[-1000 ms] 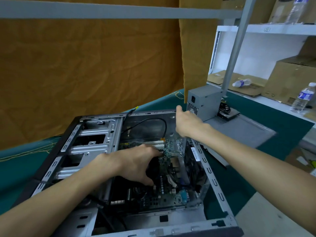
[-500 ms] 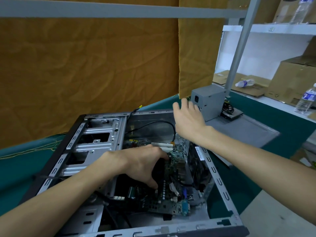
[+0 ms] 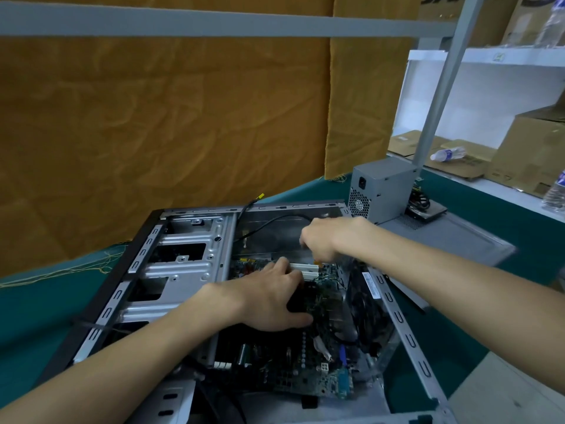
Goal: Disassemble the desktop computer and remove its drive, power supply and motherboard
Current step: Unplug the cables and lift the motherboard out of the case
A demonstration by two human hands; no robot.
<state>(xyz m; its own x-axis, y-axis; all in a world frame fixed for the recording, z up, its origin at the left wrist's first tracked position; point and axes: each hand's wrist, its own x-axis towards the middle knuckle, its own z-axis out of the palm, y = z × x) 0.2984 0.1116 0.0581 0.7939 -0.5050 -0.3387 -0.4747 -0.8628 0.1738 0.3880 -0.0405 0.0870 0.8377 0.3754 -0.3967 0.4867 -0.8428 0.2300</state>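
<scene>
The open computer case (image 3: pixel 183 264) lies on its side on the green table. The motherboard (image 3: pixel 324 371) sits tilted inside it, its near edge raised. My left hand (image 3: pixel 269 301) grips the black heatsink block in the board's middle, thumb on the near side. My right hand (image 3: pixel 324 237) reaches down into the case at the board's far edge, fingers curled by the white slots (image 3: pixel 308 270); what it holds is hidden. The grey power supply (image 3: pixel 382 191) stands outside the case, behind it. A drive (image 3: pixel 428 212) lies flat just right of the power supply.
The grey side panel (image 3: pixel 458 237) lies on the table (image 3: pixel 36 307) right of the case. A black cable (image 3: pixel 275 221) loops across the case's far wall. An orange curtain hangs behind. Cardboard boxes and water bottles (image 3: pixel 448 154) stand on white shelves at right. A metal post (image 3: pixel 440 84) rises behind the power supply.
My right hand has come down from the case's far rim into the case by the white slots. The left hand keeps its grip on the heatsink, shifted slightly further in.
</scene>
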